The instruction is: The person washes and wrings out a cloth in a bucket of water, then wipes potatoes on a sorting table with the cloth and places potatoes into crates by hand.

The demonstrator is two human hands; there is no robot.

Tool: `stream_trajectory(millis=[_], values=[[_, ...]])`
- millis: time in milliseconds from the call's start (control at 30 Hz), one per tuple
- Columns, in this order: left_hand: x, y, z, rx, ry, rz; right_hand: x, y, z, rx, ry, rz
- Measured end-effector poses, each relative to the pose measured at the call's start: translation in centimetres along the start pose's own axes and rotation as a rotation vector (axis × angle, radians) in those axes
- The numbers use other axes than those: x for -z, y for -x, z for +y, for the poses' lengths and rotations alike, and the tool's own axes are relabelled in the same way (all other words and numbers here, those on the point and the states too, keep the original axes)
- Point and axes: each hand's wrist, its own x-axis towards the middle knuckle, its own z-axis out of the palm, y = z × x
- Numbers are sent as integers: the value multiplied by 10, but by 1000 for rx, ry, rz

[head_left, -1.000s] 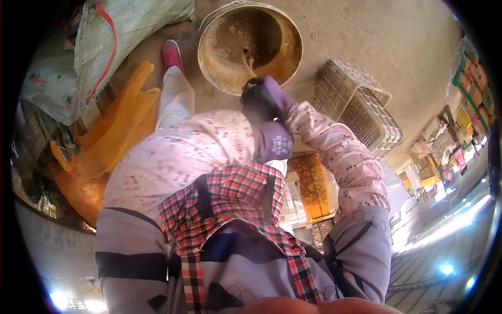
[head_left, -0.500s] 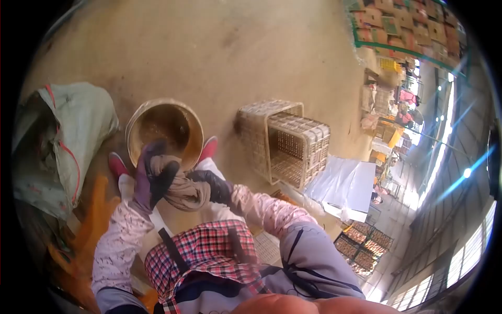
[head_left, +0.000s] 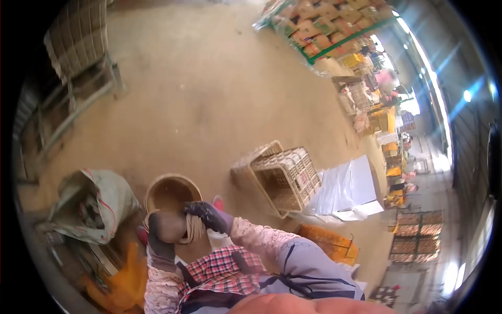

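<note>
A twisted beige-brown cloth [head_left: 194,228] is gripped between my two gloved hands. My right hand [head_left: 209,215], in a dark purple glove, has its fingers closed on the cloth's right end. At the other end my left hand [head_left: 168,226] is closed around the cloth, smeared by motion. Just beyond them stands a round bucket [head_left: 195,187] with a pale rim and brownish inside. The hands and cloth overlap its near edge.
A pale sack [head_left: 123,196] stands open on the left. Plastic crates [head_left: 298,172] lie right of the bucket, beside white sheets [head_left: 350,186] and an orange crate [head_left: 329,243]. A loaded metal cart [head_left: 78,112] is at upper left; stacked boxes [head_left: 334,23] and people are farther off.
My view has tilted upward and turned, so the bucket and crates sit lower and the cart appears. Both hands still hold the cloth, now twisted, with the left hand turned over.
</note>
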Motion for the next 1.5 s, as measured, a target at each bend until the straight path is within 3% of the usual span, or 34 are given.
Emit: stream_trajectory(millis=[67, 100, 133, 167, 200, 233, 267, 300, 333, 367, 400, 433, 467, 533, 600, 633, 700, 767, 833, 867, 900, 967, 1000, 1067, 1167, 1233, 1333, 1500], values=[[8, -2, -4, 245, 124, -97, 6, 6, 51, -145, -250, 27], [-36, 19, 12, 316, 28, -98, 8, 8, 71, -219, -415, 58], [1, 7, -2, 304, 22, -23, 9, 4, 79, -302, -662, 86], [9, 8, 6, 424, 87, -241, 9, -2, 68, -257, -624, 59], [-16, 21, 10, 392, 23, -145, 6, -3, 54, -219, -588, 35], [-28, 26, 14, 379, 130, -410, 2, -3, 31, -182, -551, 17], [-33, 29, 14, 303, 22, -523, -1, 0, 8, -146, -516, 3], [-38, 31, 13, 216, -81, -627, -6, 11, -34, -74, -271, -17], [-39, 30, 9, 39, -386, -570, -13, 22, -76, -8, -27, -28], [-40, 27, 10, 2, -378, -536, -17, 25, -96, 63, 390, 50], [-42, 26, 11, -36, -371, -502, -21, 22, -91, 205, 406, 117], [-50, 27, 14, 90, -68, -491, -24, 25, -109, 93, 374, 101], [-59, 28, 12, 78, 0, -529, -27, 30, -126, -22, 336, 85], [-87, 37, 8, 62, 137, -607, -19, 28, -115, 333, 558, 45], [-134, 78, 30, 79, 2, -444, -17, 23, -115, 449, 442, 37], [-141, 83, 34, 48, -29, -447, -21, 20, -121, 393, 213, 50], [-144, 82, 40, -20, -108, -421, -31, 25, -136, 433, 49, 149], [-116, 54, 47, -92, -225, -326, -44, 39, -166, 611, 227, 294], [-132, 67, 53, -420, -542, -323, -43, 47, -183, 755, 505, 396], [-172, 105, 53, -696, -804, -411, -41, 50, -187, 815, 671, 431], [-211, 143, 54, -1012, -1024, -435, -41, 49, -184, 852, 606, 465], [-230, 154, 57, -1304, -1290, -560, -46, 37, -166, 918, 471, 530], [-232, 155, 58, -1360, -1397, -656, -49, 32, -158, 778, 28, 449], [-235, 153, 59, -1350, -1560, -842, -53, 25, -147, 432, -826, 237], [-235, 149, 55, -1260, -1717, -1080, -50, 29, -143, 529, -852, -87], [-236, 147, 50, -1194, -1776, -1214, -52, 42, -155, 683, -514, -45], [-235, 143, 44, -1093, -1838, -1379, -36, 28, -139, 743, -377, -250], [-247, 145, 35, -974, -1901, -1586, -38, 32, -176, 889, -4, -269]])
